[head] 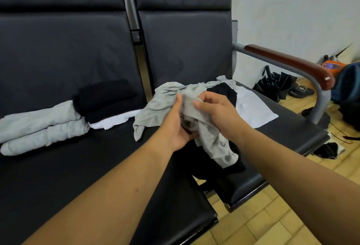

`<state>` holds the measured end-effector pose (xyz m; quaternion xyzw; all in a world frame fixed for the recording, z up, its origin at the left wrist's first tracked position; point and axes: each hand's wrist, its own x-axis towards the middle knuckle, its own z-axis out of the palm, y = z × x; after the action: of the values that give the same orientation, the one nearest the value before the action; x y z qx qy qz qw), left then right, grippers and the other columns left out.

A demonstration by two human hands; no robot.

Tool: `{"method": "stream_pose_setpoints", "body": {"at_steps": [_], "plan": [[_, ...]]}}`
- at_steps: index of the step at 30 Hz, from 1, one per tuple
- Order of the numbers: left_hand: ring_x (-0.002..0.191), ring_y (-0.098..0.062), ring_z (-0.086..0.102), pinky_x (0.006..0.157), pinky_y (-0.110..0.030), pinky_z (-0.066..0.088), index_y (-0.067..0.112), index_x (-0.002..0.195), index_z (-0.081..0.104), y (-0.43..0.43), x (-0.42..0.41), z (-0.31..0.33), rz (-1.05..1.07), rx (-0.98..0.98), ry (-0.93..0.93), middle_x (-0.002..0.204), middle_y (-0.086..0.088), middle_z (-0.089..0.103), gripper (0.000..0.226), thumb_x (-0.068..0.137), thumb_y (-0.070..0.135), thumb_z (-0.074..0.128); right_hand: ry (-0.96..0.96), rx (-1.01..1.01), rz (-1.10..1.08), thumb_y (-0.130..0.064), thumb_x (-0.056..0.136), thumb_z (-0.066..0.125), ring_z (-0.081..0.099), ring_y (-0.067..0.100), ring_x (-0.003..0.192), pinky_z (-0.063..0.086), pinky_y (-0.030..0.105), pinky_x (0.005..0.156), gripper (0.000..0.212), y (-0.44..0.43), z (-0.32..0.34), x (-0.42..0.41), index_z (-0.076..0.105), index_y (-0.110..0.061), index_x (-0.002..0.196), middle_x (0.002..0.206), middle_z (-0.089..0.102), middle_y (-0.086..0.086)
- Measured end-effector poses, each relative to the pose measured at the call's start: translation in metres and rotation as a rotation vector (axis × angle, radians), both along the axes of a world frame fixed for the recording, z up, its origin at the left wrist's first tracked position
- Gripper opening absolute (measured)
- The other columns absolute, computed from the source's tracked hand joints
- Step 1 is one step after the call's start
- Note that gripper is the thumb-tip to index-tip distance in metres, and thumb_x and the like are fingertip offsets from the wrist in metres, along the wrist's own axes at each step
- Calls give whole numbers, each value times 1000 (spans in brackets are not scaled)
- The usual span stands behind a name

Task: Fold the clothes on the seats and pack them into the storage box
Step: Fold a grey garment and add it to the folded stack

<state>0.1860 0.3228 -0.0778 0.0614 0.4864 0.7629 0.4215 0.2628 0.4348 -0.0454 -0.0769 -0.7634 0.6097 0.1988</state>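
I am about halfway through the folding, by my reckoning, and the packing has not begun: no storage box shows anywhere in my view, so I cannot tell where it stands. On the left black padded seat (68, 167) lie the finished pieces: a pale grey garment folded into a long double roll (39, 128), and just beside it a folded black garment (107, 98) resting on top of a folded white one (115, 121). I count three folded pieces there, though I cannot tell whether the grey roll is one garment or two. On the right black padded seat (292, 128) is the work that remains. My left hand (176, 126) and right hand (218, 112) both grip a crumpled light grey knit garment (161, 106), bunched between them and raised a little off the cushion, with its loose ends trailing onto the seat. Under and behind it lies a rumpled black garment (222, 91), part of which hangs over the seat's front edge, and beside that a white garment (253, 108) lies flat, touching the black one. That makes three pieces unfolded on this seat, two seats in all, and two hands, both busy with the grey cloth. I judge that these three need folding, and then all of it needs to go into the box.
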Motion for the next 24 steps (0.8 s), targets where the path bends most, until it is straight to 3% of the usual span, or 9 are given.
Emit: {"method": "stream_pose_setpoints", "body": {"at_steps": [2, 4, 8, 11, 13, 16, 20, 22, 24], "plan": [[116, -28, 62, 103, -40, 44, 11, 120, 67, -4, -4, 3, 19, 3, 1, 129, -18, 65, 38, 99, 39, 51, -34, -219, 189, -6, 92, 62, 56, 12, 64, 47, 21, 62, 20, -4, 6, 4, 56, -6, 73, 68, 57, 3], [109, -30, 58, 96, -38, 41, 8, 115, 66, -9, -5, 10, 77, -10, 19, 125, -20, 63, 27, 97, 19, 49, -115, -303, 252, -20, 91, 65, 62, 20, 76, 50, 27, 72, 21, -6, 7, 6, 62, -6, 77, 75, 62, 7], [102, -33, 68, 101, -47, 49, 1, 112, 70, -33, 0, 40, 91, 14, 69, 111, -20, 71, 36, 89, 10, 44, -389, -295, -40, -64, 94, 51, 66, 31, 71, 53, 35, 69, 60, -11, 7, 10, 61, -8, 74, 75, 72, 10], [102, -35, 64, 101, -48, 48, -4, 123, 64, -58, 6, 64, 14, 21, 156, 115, -20, 66, 54, 75, 3, 42, -409, -526, -67, -73, 90, 48, 74, 33, 90, 58, 45, 85, 74, -14, 8, 11, 67, -4, 104, 100, 75, 17], [97, -34, 67, 99, -48, 51, -4, 113, 69, -77, 15, 80, -75, 17, 171, 109, -19, 68, 52, 73, -1, 37, -364, -703, 16, -60, 94, 56, 73, 25, 81, 59, 40, 80, 56, -25, 20, 13, 67, -7, 108, 96, 74, 10], [92, -30, 70, 90, -44, 55, 4, 90, 77, -109, 22, 93, -131, -15, 238, 101, -16, 71, 49, 72, -8, 33, -264, -705, 95, -27, 100, 57, 70, 15, 72, 56, 27, 67, 22, -50, 43, 9, 67, -10, 110, 84, 72, 3], [121, -37, 59, 103, -50, 48, 4, 131, 60, -167, 28, 100, -207, 74, 224, 131, -20, 61, 52, 82, -3, 43, -96, -685, 236, -21, 94, 60, 65, 31, 117, 52, 42, 99, 44, -94, 74, 8, 59, -1, 133, 126, 67, 18], [130, -35, 53, 106, -52, 43, 8, 144, 48, -194, 36, 101, -217, 150, 187, 142, -17, 54, 52, 94, 22, 50, -62, -667, 317, -14, 93, 60, 64, 37, 120, 50, 49, 104, 44, -118, 86, 11, 58, 0, 134, 129, 65, 22], [129, -32, 55, 107, -51, 41, 14, 143, 51, -215, 42, 100, -126, 127, 208, 140, -14, 58, 59, 97, 50, 46, -80, -607, 415, -10, 93, 55, 61, 40, 123, 46, 51, 108, 44, -146, 94, 14, 55, 4, 135, 132, 62, 25]]}}
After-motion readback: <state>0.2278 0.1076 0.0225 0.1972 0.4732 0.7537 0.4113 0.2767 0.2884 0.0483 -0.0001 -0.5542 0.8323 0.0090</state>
